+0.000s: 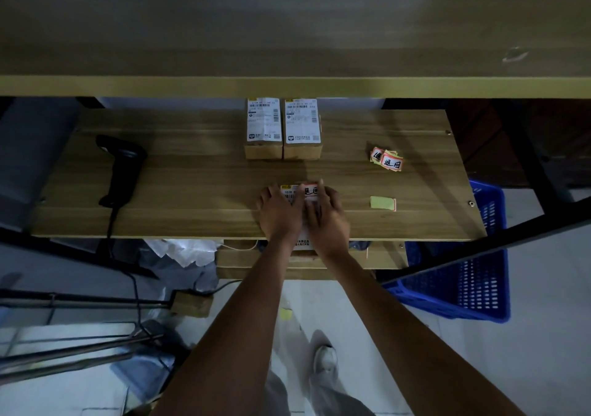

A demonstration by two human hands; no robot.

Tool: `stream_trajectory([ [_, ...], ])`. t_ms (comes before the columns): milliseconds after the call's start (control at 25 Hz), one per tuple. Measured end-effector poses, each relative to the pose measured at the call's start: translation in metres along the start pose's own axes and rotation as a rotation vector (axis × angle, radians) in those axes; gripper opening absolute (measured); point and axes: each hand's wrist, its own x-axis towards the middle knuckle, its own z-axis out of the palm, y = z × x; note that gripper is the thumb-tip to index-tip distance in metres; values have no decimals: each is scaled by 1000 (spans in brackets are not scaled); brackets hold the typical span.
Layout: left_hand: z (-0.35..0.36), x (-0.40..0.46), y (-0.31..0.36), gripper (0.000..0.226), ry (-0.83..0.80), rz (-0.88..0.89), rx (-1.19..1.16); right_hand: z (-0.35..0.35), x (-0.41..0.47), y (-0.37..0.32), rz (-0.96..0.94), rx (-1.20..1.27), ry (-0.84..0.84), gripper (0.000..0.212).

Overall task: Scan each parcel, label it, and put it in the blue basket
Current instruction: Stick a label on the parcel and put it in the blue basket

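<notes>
A cardboard parcel (302, 246) with a white shipping label lies at the front edge of the wooden shelf (198, 172), mostly hidden under both hands. My left hand (279, 212) lies flat on its left side. My right hand (326, 215) presses a red-bordered sticker (309, 190) onto the parcel's far end with straight fingers. Two more labelled parcels (264, 129) (302, 129) stand side by side at the back of the shelf. The blue basket (463, 284) sits on the floor to the lower right.
A black handheld scanner (120, 169) with a cable lies on the shelf's left. A small pile of red-bordered stickers (387, 159) and a yellow backing slip (382, 203) lie to the right. An upper shelf board (287, 86) overhangs. Bags and metal bars sit on the floor to the left.
</notes>
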Motion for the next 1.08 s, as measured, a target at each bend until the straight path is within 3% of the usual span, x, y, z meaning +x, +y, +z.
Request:
stream_trajectory([
  [160, 1, 0, -2, 63, 5, -4, -15, -1, 0, 3, 44, 39, -14, 45],
  [440, 1, 1, -3, 64, -16, -22, -37, -24, 0, 6, 42, -252, -204, 50],
  [520, 0, 0, -2, 63, -8, -16, -34, -32, 5, 4, 132, -187, -235, 46],
  [600, 0, 0, -3, 64, -6, -9, -41, -27, 14, -3, 219, -18, -163, 44],
  [680, 0, 0, -3, 65, -12, -14, -33, -15, 17, -15, 135, 51, -106, 47],
  [800, 0, 1, -2, 67, -26, -30, -7, 6, 10, -12, -19, -33, -54, 52],
  [1080, -3, 0, -1, 65, -40, -4, -21, -2, 8, -2, 141, 181, -148, 55],
])
